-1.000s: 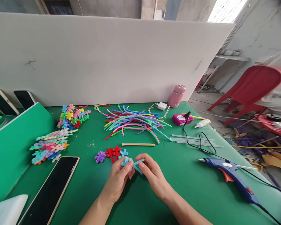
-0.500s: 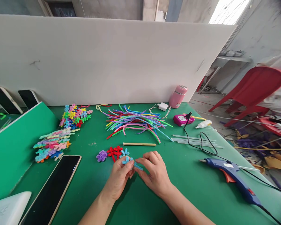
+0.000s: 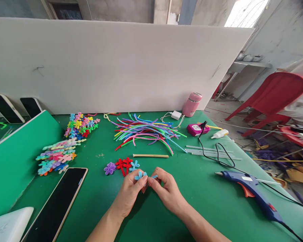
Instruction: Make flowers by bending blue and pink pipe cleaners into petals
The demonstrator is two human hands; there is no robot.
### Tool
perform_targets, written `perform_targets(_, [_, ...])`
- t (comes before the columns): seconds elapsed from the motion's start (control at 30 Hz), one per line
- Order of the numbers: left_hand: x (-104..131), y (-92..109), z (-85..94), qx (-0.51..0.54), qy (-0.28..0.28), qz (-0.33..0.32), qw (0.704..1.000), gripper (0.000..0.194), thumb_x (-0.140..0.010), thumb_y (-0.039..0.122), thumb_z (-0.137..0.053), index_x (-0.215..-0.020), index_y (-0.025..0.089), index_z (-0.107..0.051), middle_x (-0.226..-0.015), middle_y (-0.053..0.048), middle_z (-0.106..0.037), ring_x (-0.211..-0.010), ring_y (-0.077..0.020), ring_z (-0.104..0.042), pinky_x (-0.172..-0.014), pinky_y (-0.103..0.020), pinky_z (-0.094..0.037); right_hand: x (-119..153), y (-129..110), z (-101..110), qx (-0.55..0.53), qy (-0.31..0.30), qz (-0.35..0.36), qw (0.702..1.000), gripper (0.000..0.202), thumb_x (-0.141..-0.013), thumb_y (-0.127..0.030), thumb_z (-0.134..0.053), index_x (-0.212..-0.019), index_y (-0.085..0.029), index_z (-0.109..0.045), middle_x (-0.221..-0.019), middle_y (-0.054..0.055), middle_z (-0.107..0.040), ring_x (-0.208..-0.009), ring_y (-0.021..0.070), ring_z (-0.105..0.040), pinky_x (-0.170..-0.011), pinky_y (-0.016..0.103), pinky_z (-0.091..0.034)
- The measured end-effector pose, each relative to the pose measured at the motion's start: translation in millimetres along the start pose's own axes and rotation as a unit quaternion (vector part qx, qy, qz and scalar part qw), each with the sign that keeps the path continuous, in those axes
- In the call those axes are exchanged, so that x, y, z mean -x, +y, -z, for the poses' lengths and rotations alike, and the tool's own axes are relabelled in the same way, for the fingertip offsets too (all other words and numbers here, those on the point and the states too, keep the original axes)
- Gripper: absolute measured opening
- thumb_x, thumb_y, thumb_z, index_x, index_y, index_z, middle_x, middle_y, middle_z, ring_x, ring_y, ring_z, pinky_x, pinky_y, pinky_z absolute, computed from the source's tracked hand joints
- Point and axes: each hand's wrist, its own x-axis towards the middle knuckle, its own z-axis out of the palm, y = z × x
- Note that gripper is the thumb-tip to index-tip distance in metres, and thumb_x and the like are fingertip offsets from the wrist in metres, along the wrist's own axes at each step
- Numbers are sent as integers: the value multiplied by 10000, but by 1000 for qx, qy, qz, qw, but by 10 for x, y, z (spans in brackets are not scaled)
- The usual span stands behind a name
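Observation:
Between my hands is a light blue pipe cleaner flower, its loops showing above my left thumb. My left hand is closed, pinching the flower between thumb and fingers. My right hand pinches the flower's free end, a short blue tip poking out past the thumb. The thumbs nearly meet, and the middle of the piece is hidden behind them. Just beyond my left hand lie a purple flower, red flowers and another light blue flower on the green table.
Ahead lie a thin wooden stick and a heap of colourful pipe cleaners. Finished flowers are piled at left near a phone. On the right are clear glue sticks, a corded blue glue gun and a pink bottle.
My right fingers have closed in on the flower's blue end and moved nearer my left hand. The flower has turned slightly in my left hand.

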Motion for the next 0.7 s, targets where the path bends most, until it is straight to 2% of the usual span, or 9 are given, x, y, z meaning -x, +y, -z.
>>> perform_targets(0.07, [9, 11, 1, -38, -8, -15, 999, 245, -779, 318, -506, -598, 173, -428, -566, 49, -358, -570, -95, -333, -551, -225, -299, -11, -18, -23, -127, -14, -73, 989, 284, -767, -352, -473, -554, -164, -473, -547, -23, -417, -536, 100, -377, -519, 229, -294])
perform_targets(0.2, [23, 59, 1, -101, -22, -40, 994, 247, -799, 332, -473, -611, 174, -442, -580, 41, -368, -573, -100, -334, -542, -232, -282, -27, -61, -67, -318, -9, -217, 923, 252, -667, -317, -548, -501, -158, -446, -498, -36, -407, -514, 80, -364, -487, 204, -249])
perform_targets(0.27, [25, 75, 6, -115, -24, -50, 992, 262, -798, 332, -474, -593, 175, -432, -570, 44, -353, -558, -96, -315, -528, -232, -269, -25, -66, -83, -381, -1, -263, 886, 228, -626, -284, -575, -493, -152, -446, -496, -42, -407, -487, 64, -328, -456, 190, -208])
perform_targets(0.33, [22, 73, 14, -115, -22, -52, 992, 266, -792, 329, -484, -582, 174, -431, -562, 47, -348, -548, -93, -309, -520, -229, -265, -19, -56, -95, -417, -2, -281, 864, 211, -609, -268, -589, -502, -149, -452, -497, -46, -410, -470, 54, -303, -443, 183, -185])
perform_targets(0.43, [11, 45, 24, -84, -18, -39, 996, 235, -777, 319, -509, -600, 171, -463, -570, 40, -395, -554, -95, -344, -531, -227, -288, -14, -24, -103, -399, -3, -267, 877, 222, -625, -288, -602, -519, -147, -468, -516, -36, -439, -496, 61, -348, -449, 183, -191])
perform_targets(0.5, [-1, 21, 27, -50, -10, -25, 998, 210, -762, 310, -531, -614, 168, -484, -587, 32, -430, -567, -98, -373, -547, -228, -312, -14, -3, -103, -364, -5, -249, 898, 252, -652, -332, -599, -531, -147, -477, -535, -28, -460, -520, 68, -373, -461, 188, -205])
perform_targets(0.63, [-29, -15, 34, -7, 10, -7, 1000, 183, -750, 295, -554, -631, 162, -512, -592, 28, -454, -584, -98, -398, -559, -223, -330, -14, 22, -84, -273, -19, -210, 939, 325, -710, -420, -549, -541, -150, -485, -512, -30, -439, -499, 73, -329, -479, 205, -238])
perform_targets(0.7, [-42, -24, 37, 19, 24, -3, 1000, 177, -740, 284, -569, -627, 160, -513, -580, 36, -444, -572, -91, -392, -550, -217, -327, -6, 31, -61, -216, -14, -172, 961, 320, -756, -434, -492, -614, -149, -524, -526, -29, -428, -503, 81, -334, -485, 212, -265])
